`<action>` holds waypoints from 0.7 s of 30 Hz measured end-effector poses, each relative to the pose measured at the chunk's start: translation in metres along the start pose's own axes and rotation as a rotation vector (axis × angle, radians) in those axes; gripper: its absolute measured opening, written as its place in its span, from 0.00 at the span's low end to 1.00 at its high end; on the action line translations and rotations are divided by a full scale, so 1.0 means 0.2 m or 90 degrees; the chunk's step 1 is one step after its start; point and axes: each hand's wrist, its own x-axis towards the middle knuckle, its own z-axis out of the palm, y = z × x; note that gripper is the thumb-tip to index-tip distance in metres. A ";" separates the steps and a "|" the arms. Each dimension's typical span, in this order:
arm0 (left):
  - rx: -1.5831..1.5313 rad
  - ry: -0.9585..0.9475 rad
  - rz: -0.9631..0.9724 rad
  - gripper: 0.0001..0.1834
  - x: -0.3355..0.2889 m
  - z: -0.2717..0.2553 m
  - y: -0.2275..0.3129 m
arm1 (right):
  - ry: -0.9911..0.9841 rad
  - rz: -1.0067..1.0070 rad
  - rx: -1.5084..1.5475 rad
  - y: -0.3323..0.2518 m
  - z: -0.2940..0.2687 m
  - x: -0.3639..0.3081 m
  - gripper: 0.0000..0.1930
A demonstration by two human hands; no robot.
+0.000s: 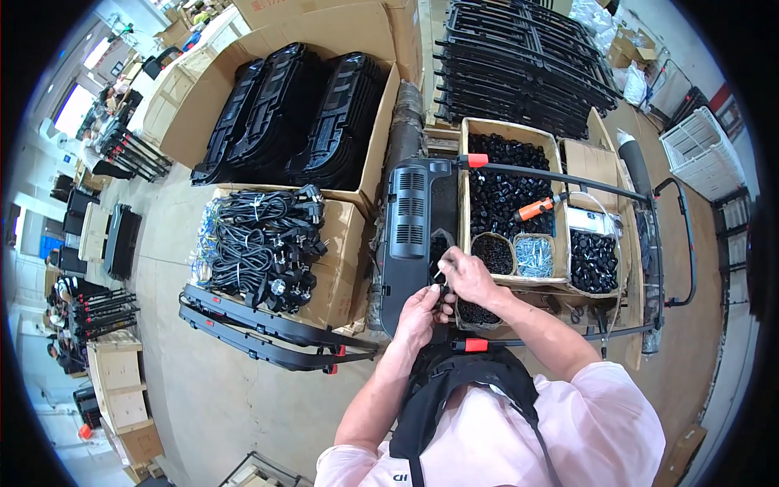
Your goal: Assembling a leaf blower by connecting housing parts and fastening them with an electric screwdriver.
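Observation:
My left hand (417, 315) and my right hand (469, 278) meet over the near part of a black plastic cover with a vented grey panel (408, 213). The fingertips of both are pinched together. Between them shows something small, with a pale bit and a dark bit; its kind is too small to make out. The cover lies across one end of a black tube frame (560, 175) with red clips (475, 345). Beneath my right wrist sits a tub of small dark screws (479, 315), partly hidden by the forearm.
Right of the cover, a wooden bin holds black caps (507, 174), silver screws (534, 258) and an orange power screwdriver (535, 209). Bundled black power cords (256, 243) lie on a carton at left. Behind stand a carton of black plastic covers (272, 105) and stacked black frames (519, 65).

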 end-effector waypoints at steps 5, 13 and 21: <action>-0.066 0.027 0.011 0.14 -0.03 -0.05 0.01 | -0.226 0.133 0.660 0.22 -0.09 0.08 0.09; -0.113 0.092 0.011 0.17 -0.10 -0.11 0.04 | -0.283 0.213 0.586 -0.03 -0.05 0.06 0.11; -0.136 0.097 0.055 0.16 -0.12 -0.20 0.00 | -0.198 -0.274 -0.154 -0.18 0.10 0.00 0.19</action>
